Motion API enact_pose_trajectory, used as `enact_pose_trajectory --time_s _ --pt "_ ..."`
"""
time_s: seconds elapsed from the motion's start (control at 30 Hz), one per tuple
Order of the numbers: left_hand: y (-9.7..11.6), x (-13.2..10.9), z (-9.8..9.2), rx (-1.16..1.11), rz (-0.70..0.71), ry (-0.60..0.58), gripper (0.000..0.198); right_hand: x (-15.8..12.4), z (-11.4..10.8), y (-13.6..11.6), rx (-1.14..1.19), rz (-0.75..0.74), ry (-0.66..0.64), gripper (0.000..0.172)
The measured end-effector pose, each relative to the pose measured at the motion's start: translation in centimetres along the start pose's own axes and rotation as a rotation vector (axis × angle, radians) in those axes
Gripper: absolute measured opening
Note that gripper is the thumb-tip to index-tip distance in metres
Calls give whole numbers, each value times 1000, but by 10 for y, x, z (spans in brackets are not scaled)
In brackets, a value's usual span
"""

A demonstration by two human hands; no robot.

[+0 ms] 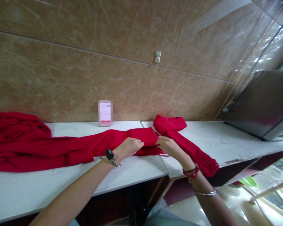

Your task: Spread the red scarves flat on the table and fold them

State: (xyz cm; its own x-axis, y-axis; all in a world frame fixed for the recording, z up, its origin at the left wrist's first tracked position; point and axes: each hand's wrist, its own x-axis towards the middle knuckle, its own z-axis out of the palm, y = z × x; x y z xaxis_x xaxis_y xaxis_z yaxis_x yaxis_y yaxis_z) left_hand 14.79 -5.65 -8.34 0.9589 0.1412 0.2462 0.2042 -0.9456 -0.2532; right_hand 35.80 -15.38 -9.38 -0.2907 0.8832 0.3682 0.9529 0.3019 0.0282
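A long red scarf stretches along the white countertop, its fringed end lying before me. My left hand lies over that end with curled fingers closed on the cloth; a ring and a dark watch show on it. My right hand pinches at the fringe on the scarf's right edge, its fingertips partly hidden. Just beyond the right hand lies a second red scarf, looped at the back, with its fringe hanging at the counter's front edge.
Bunched red cloth is heaped at the far left. A phone-like upright object, blurred over, leans against the brown tiled wall. A grey box-shaped appliance stands on the white counter at the right. Open shelves lie below.
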Motion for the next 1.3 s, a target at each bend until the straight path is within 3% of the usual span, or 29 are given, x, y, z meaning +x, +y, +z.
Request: enact_pose_trajectory --time_s 0.2,0.47,0.73,0.9,1.1,1.3 --pt "7 -3 -4 0 20 -3 12 -5 11 15 99 -48 8 18" --pt "-3 -2 -6 5 7 8 15 -5 5 5 4 20 19 17" --pt "3 -4 -3 86 136 -40 12 -4 6 7 44 -89 51 15" --pt "7 -6 0 50 27 -1 12 -5 6 6 50 -101 19 19" --pt "-2 -7 -10 35 29 -60 14 -8 2 4 138 -33 55 13" --pt "8 -9 -12 53 68 -127 14 -16 7 9 290 -29 33 10"
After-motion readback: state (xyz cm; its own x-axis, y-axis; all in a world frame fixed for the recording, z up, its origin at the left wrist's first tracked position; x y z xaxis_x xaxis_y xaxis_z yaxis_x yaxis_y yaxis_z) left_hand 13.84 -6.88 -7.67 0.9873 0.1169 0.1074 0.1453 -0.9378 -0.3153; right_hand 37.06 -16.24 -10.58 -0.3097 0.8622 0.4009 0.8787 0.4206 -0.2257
